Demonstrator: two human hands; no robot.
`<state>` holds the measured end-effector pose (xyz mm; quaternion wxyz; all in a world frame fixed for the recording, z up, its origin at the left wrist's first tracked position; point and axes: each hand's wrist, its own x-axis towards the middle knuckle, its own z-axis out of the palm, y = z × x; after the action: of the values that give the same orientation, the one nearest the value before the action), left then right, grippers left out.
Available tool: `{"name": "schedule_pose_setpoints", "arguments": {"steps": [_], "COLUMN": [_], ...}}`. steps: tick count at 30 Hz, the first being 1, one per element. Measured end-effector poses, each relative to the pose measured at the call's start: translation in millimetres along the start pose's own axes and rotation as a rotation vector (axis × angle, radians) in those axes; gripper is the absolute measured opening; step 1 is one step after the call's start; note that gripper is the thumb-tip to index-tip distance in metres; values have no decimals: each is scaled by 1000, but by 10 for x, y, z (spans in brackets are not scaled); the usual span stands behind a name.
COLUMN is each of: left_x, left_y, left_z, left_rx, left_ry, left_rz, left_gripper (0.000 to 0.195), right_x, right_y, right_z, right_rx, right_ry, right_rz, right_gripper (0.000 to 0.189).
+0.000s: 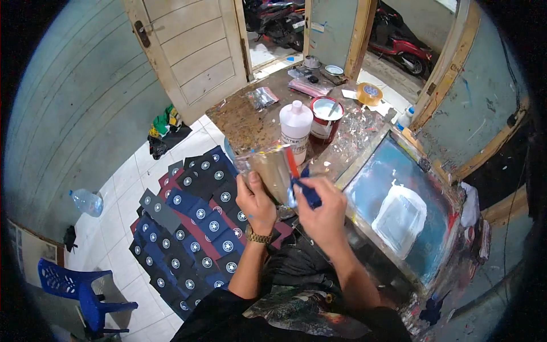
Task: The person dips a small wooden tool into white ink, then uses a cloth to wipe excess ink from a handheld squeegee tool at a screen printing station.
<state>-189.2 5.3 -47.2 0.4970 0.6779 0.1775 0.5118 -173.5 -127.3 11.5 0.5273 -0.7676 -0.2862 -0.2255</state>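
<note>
My left hand, with a watch on its wrist, holds a metal can on its side in front of me. My right hand grips a dark blue cloth against the can's red-edged end. Just beyond the can stand a white plastic bottle and an open red paint can with white paint and a tool in it. To the right lies a framed printing screen with a patch of white paint on its blue mesh.
Several dark printed fabric pieces cover the floor at left, near a blue plastic chair and a plastic bottle. A roll of tape and plastic packets lie on the stained worktable. Motorbikes stand outside the doorways.
</note>
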Motion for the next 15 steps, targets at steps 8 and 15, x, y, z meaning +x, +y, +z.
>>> {"name": "schedule_pose_setpoints", "arguments": {"steps": [8, 15], "left_x": [-45, -219], "left_y": [-41, -13], "left_z": [-6, -8], "left_rx": [-46, 12], "left_ry": [-9, -78], "left_rz": [29, 22], "left_gripper": [35, 35], "right_x": [103, 241], "right_y": [-35, 0], "right_z": [21, 1], "right_rx": [104, 62], "right_ry": [22, 40], "right_rz": [64, 88], "right_gripper": [14, 14]}}
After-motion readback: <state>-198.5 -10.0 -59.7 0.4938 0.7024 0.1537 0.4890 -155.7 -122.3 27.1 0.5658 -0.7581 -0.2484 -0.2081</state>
